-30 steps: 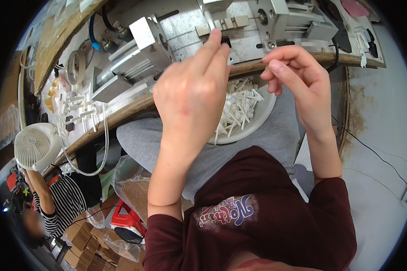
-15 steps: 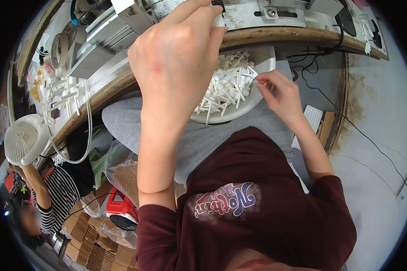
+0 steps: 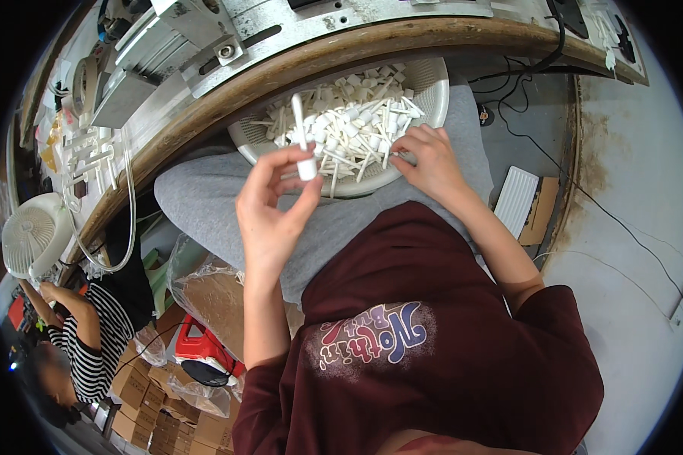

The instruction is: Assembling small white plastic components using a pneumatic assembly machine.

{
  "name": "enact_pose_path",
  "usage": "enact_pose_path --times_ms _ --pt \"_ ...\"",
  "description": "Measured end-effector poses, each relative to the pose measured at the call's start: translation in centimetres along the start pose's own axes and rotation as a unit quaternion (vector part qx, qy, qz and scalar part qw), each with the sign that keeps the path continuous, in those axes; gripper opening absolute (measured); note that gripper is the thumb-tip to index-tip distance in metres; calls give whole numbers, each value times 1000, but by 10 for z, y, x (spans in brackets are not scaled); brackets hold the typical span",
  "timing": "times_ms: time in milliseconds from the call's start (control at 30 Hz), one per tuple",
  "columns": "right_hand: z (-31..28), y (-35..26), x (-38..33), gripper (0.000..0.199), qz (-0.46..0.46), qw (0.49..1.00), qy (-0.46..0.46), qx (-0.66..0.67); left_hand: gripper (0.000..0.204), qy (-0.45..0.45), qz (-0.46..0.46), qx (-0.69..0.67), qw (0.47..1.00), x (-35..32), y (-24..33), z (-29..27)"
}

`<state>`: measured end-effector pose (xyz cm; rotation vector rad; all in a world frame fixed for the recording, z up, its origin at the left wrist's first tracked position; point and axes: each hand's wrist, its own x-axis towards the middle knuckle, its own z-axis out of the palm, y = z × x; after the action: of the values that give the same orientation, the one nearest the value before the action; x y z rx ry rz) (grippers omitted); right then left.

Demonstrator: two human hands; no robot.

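Note:
Between the thumb and fingers of my left hand (image 3: 269,205) is a white plastic stick with a wide cylindrical end (image 3: 306,168); its thin stem points up and away. This hand is just in front of a pale oval plastic basket (image 3: 435,91), which rests on my lap. Many small white parts (image 3: 357,133), thin sticks and short cylinders, fill the basket. At its right side, my right hand (image 3: 430,163) has its fingers curled together against the nearest parts. What those fingertips hold, if anything, cannot be made out.
A wooden-edged workbench (image 3: 402,34) curves across the top, bearing a metal fixture (image 3: 182,42). White frames (image 3: 91,155) and a small fan (image 3: 34,235) are at left. Another person (image 3: 91,334) in a striped top works at lower left, near cardboard boxes (image 3: 140,409). Black cables hang at right.
My left hand has come down from the bench fixture to in front of the basket, and now shows the white stick. My right hand has moved slightly left and nearer to me along the parts.

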<state>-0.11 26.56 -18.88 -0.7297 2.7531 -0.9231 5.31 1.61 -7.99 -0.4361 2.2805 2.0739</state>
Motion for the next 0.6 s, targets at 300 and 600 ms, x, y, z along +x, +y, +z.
enact_pose_path --times_ms 300,600 --pt "29 -9 9 18 -35 995 15 -95 27 32 -104 -162 981 -35 -42 3" --pt "-12 -23 4 18 -141 985 100 0 50 30 -11 154 988 -15 -34 22"
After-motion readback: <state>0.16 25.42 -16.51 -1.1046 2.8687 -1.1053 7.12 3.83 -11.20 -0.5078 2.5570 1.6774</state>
